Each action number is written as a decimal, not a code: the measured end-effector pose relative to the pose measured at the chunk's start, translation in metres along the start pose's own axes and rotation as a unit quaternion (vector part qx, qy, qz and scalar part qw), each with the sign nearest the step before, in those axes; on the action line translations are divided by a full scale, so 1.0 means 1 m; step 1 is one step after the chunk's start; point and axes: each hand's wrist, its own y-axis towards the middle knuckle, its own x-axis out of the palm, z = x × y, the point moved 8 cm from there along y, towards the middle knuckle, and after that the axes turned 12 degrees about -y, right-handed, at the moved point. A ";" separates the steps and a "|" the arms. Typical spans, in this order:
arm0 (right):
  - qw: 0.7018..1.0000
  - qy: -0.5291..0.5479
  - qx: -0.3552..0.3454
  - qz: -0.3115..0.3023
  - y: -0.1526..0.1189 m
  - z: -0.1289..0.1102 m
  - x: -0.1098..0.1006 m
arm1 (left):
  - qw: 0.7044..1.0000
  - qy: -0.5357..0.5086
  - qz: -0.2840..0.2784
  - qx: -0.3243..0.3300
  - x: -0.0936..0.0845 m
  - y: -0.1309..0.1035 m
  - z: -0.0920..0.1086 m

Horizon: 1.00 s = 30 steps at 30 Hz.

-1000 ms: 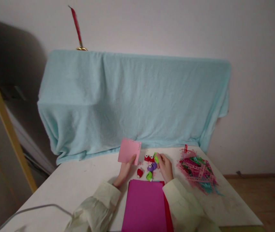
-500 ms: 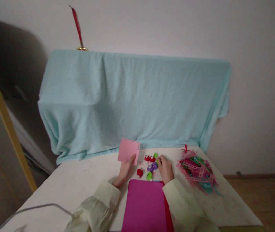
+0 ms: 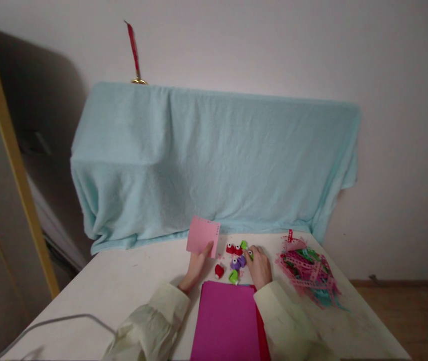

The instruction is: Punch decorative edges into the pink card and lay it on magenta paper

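At the left edge of the frame, a yellow strip runs from the upper corner down towards the table. In the lower left, a grey cable curves over the white table. In the upper left, a red ribbon hangs on the wall, with a gold ornament at its lower end. Next to it begins the light blue cloth, which fills the middle of the frame.

Just below the cloth, near the centre, is the pink paper, a square sheet with small holes at its upper right corner. The left hand grips its lower part; the thumb is pressed on top, and the other fingers are mostly hidden. In the lower centre lies the magenta sheet, with a red sheet showing from under its right side.

Above these sheets stands a group of small pieces: a red one apart, then two red, two purple and two green. To the right of this group, the right hand has its fingers bent and closed on another green piece, which has a round eye. Farther right lies a heap of punched strips, mostly pink, and in the lower right corner there is brown floor.
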 end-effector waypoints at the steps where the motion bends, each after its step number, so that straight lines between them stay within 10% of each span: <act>1: 1.000 -0.010 0.005 0.009 0.000 -0.001 -0.004 | 1.000 -0.002 0.001 0.006 0.000 0.000 0.002; 8: 0.997 0.007 -0.030 0.067 0.001 -0.017 -0.030 | 0.999 -0.013 0.003 0.031 0.001 0.002 0.011; 24: 0.987 -0.062 -0.127 -0.082 0.036 -0.063 0.010 | 0.999 -0.020 -0.017 0.042 0.005 -0.004 0.024; 30: 0.987 -0.029 -0.145 -0.063 0.033 -0.063 -0.011 | 0.999 -0.016 -0.015 0.038 0.004 -0.005 0.022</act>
